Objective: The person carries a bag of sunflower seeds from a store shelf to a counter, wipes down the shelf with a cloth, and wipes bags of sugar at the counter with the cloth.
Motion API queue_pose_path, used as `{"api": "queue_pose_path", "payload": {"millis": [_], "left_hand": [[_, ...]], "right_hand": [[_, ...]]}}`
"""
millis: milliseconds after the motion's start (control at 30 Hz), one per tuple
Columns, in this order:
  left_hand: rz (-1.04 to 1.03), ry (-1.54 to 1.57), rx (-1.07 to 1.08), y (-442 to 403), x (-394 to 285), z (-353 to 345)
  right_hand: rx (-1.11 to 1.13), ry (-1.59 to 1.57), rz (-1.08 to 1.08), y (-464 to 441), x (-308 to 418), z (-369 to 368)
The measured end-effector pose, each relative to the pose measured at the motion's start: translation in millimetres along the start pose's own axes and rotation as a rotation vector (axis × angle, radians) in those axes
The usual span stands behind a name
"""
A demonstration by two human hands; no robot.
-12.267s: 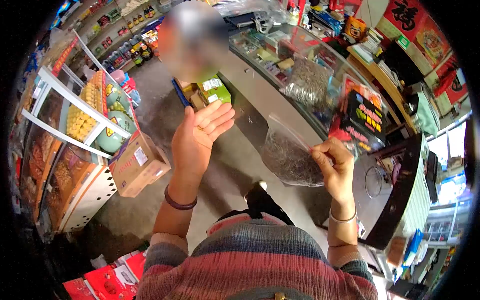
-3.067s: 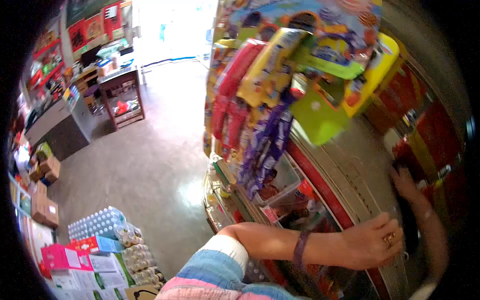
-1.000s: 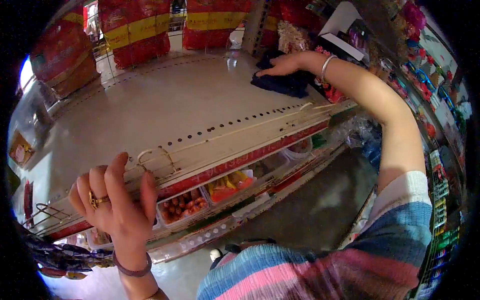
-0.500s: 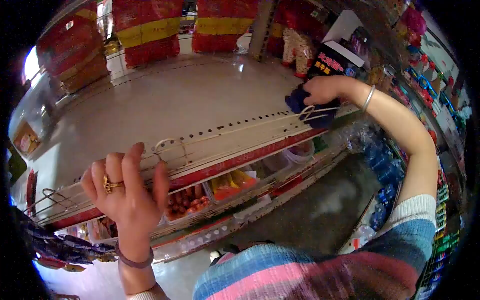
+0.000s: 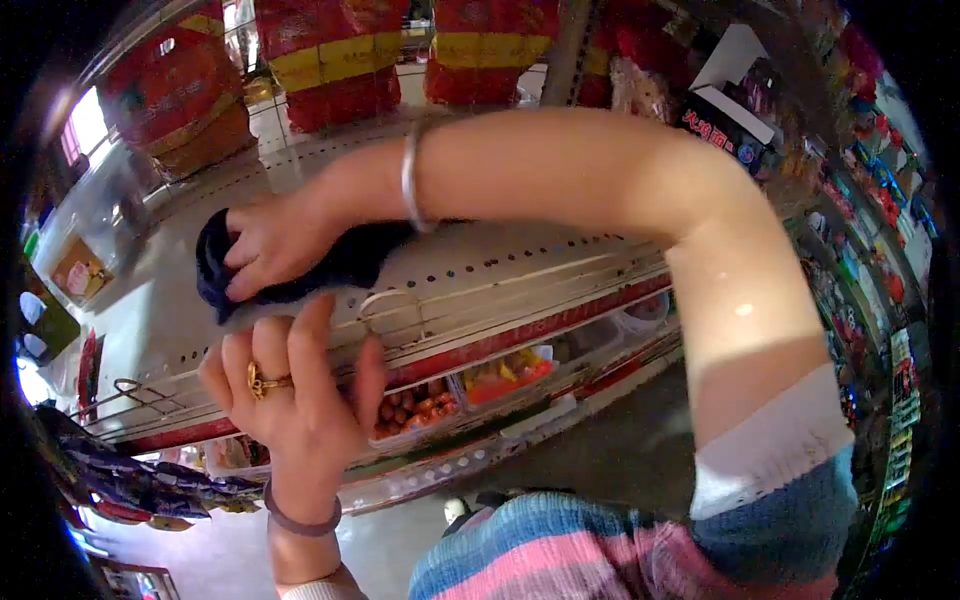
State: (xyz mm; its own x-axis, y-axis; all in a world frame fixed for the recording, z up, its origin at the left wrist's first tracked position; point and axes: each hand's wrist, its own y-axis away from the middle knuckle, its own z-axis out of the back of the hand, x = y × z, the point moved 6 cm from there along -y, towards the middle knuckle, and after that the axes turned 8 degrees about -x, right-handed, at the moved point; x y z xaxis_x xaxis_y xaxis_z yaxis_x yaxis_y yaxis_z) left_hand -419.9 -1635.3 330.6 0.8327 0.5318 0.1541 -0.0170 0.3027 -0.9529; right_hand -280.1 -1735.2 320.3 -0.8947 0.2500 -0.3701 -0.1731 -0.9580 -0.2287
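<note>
My right hand [image 5: 275, 240] presses a dark navy cloth [image 5: 358, 258] flat on the white metal shelf [image 5: 470, 258], its fingers closed over the bunched fabric. The forearm reaches across the shelf from the right. My left hand [image 5: 300, 385], wearing a gold ring, hovers at the wire guard rail [image 5: 540, 285] along the shelf's front edge. Its fingers are stretched and the thumb stands apart, with nothing held. Whether that hand touches the rail I cannot tell.
Red and yellow bags [image 5: 335, 60] stand along the back. A black box [image 5: 730, 125] sits at the right end, and a clear plastic bin [image 5: 95, 255] at the left. Below the rail are food tubs [image 5: 505, 375]. Dark packets [image 5: 140, 480] hang at lower left.
My right hand has swept the cloth from the shelf's right end far to the left, and the cloth is more spread out. The left hand stays near the rail; the view has shifted slightly.
</note>
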Motion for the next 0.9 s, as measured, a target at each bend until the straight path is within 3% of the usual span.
{"api": "queue_pose_path", "payload": {"millis": [33,133,167,233,400,600,633,733,800,833,867,900], "left_hand": [[0.008,0.009,0.012,1.3,0.0,0.3],[0.014,0.011,0.001,1.5,0.2,0.2],[0.010,0.015,0.006,1.1,-0.2,0.8],[0.002,0.017,0.020,-0.3,-0.8,2.6],[-0.001,0.033,-0.009,1.0,-0.6,2.1],[0.004,0.042,0.040,3.6,3.8,0.2],[0.018,0.046,0.064,3.2,1.6,-0.6],[0.007,0.102,0.008,3.3,1.8,0.1],[0.009,0.120,-0.051,4.6,1.6,1.3],[0.012,0.125,-0.081,6.0,-0.1,-0.1],[0.016,0.135,-0.109,7.1,3.6,-0.1],[0.018,0.152,-0.143,7.2,4.1,-0.8]], "right_hand": [[-0.060,0.008,0.114,3.1,5.2,1.4],[0.210,-0.307,-0.604,67.7,36.1,48.8],[0.244,-0.198,-0.546,101.2,50.4,57.4],[0.355,-0.234,-1.023,168.8,70.2,91.8],[0.880,0.082,-1.626,326.6,114.2,153.9],[0.933,0.020,-1.471,285.6,69.9,126.2],[0.669,-0.010,-1.530,284.4,51.7,113.2],[0.597,-0.006,-1.360,179.1,3.8,77.9],[0.533,-0.032,-1.124,102.3,-23.0,49.8],[0.341,-0.150,-0.850,62.7,-28.5,35.8],[0.340,-0.185,-0.694,9.9,-23.4,30.8],[0.252,-0.232,-0.628,-29.5,-22.0,19.3]]}}
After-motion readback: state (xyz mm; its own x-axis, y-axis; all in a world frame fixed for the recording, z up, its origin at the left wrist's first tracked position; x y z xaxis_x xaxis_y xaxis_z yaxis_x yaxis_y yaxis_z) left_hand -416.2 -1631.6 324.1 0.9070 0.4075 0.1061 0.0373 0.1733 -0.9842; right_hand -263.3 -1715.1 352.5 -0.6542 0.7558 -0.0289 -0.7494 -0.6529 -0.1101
